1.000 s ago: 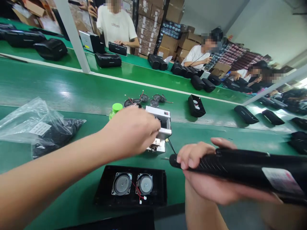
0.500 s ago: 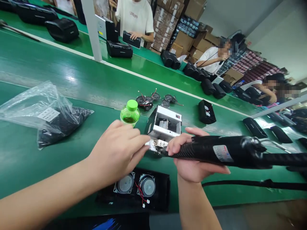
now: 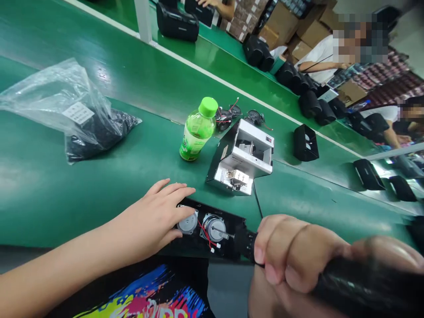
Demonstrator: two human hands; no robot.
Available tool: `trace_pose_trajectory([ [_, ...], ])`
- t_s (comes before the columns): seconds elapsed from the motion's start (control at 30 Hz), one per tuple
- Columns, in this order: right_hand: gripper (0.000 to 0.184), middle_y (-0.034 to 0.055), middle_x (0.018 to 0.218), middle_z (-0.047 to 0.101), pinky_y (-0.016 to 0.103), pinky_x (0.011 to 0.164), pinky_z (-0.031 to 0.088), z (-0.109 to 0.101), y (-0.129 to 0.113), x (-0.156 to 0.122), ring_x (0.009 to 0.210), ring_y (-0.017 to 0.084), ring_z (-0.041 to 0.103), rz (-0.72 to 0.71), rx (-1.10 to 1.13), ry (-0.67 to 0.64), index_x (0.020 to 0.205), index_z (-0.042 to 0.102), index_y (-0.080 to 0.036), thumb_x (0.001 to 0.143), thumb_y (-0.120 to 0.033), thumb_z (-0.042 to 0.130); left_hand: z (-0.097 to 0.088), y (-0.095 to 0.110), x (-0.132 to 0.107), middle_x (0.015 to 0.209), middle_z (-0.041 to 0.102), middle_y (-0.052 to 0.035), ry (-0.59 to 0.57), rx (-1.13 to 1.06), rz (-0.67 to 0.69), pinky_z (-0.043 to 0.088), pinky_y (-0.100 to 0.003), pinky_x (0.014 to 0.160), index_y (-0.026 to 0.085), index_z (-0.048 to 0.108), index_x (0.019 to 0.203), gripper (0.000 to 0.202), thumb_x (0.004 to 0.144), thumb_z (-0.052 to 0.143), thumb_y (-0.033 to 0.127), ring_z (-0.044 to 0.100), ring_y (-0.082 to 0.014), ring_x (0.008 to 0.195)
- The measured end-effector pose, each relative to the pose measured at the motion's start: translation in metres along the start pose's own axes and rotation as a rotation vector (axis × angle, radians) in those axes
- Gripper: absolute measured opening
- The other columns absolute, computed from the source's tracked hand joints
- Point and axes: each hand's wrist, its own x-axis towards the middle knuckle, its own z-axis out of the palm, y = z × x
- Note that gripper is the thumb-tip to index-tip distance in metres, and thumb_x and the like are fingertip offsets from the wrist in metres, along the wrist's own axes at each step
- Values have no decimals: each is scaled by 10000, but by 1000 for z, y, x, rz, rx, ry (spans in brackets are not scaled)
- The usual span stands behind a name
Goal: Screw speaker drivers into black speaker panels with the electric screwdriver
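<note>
My left hand (image 3: 155, 213) lies open on a black speaker housing (image 3: 212, 207), its fingertips resting over the left round speaker driver (image 3: 187, 223). My right hand (image 3: 291, 256) grips a black electric screwdriver (image 3: 364, 282). Its thin bit (image 3: 221, 233) reaches over the right speaker driver (image 3: 213, 227), close to it, though contact is hard to judge. Red and white wires (image 3: 207, 236) run between the drivers. The screwdriver body hides the right end of the housing.
Beyond the housing stand a white-and-silver electronic unit (image 3: 243, 157), a green-capped bottle (image 3: 198, 130) and loose speaker drivers (image 3: 223, 119). A plastic bag of black parts (image 3: 76, 115) lies left. Black housings (image 3: 305, 143) sit right. Co-workers (image 3: 321, 59) work along another green bench.
My left hand has moved off the white unit onto the speaker housing. My right hand has brought the screwdriver down and closer to the speaker drivers.
</note>
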Motion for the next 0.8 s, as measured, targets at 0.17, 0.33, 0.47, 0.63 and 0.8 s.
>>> trace_pose_trajectory([
  [0.17,346,-43,762,729,385,639,715,6,-1,1,618,176,762,135,14,-433,1364,685,-389,1095,-198,579,-6,3,13,1565,696,-121,-84,-24,-36,482,-672,1240,280,812,1265,447,848,969,319,647,-396,1429],
  [0.33,522,-70,743,703,354,595,701,9,17,-9,563,149,717,70,-35,-384,1411,686,-354,971,-73,710,-10,2,16,1484,730,-93,-111,-75,-74,533,-581,1148,266,827,1245,454,834,995,363,673,-363,1356],
  [0.47,551,-62,749,739,353,563,693,9,27,-22,526,144,703,38,-25,-363,1394,714,-318,961,6,608,-7,1,14,1468,726,-77,-102,-100,-75,531,-542,1104,272,826,1233,444,835,996,375,670,-348,1332],
  [0.63,532,-58,744,748,390,555,686,7,27,-25,523,168,708,100,-53,-327,1351,751,-347,944,-29,626,-7,2,16,1447,731,-67,-100,-110,-79,530,-532,1080,276,832,1205,424,821,999,337,674,-349,1299],
  [0.8,357,-42,724,718,391,562,651,14,31,-31,542,172,692,106,-47,-227,1289,777,-324,1088,-156,534,-7,2,16,1450,728,-67,-107,-110,-83,530,-538,1080,275,833,1206,422,826,999,353,671,-351,1308],
])
